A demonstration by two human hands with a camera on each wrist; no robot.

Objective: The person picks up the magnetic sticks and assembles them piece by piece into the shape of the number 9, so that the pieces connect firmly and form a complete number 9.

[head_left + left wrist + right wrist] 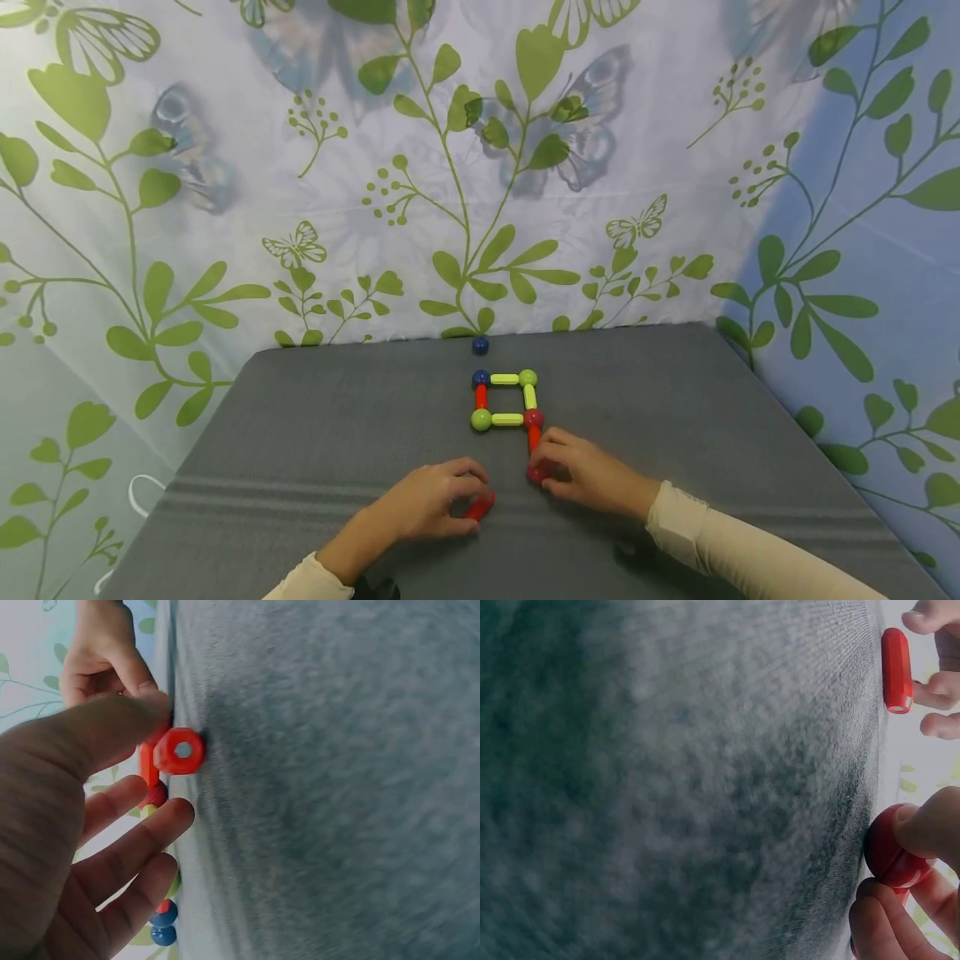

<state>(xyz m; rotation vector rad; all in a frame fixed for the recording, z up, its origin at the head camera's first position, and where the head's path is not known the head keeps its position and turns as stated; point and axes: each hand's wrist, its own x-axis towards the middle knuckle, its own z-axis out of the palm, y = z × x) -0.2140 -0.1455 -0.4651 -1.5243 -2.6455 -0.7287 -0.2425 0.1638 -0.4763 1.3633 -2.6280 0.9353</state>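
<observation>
On the grey cloth surface lies a square of magnetic-looking rods and balls: a blue ball [481, 378], two green balls [481, 419], a dark red ball [533, 418], yellow-green rods [507, 419] and one red rod [482, 397]. Another red rod [534, 437] extends from its red corner towards the person, with a second red ball [885, 844] at its near end. My right hand [592, 475] pinches that ball between thumb and fingers. A loose red rod [897, 671] lies on the cloth beside my left hand [431, 500], whose fingers are spread around it without gripping.
A single blue ball [480, 345] sits behind the square, near the back edge of the grey surface [337, 400]. Patterned fabric [450, 208] with leaves and butterflies hangs behind and at the sides. A white cable [138, 496] shows at the left edge.
</observation>
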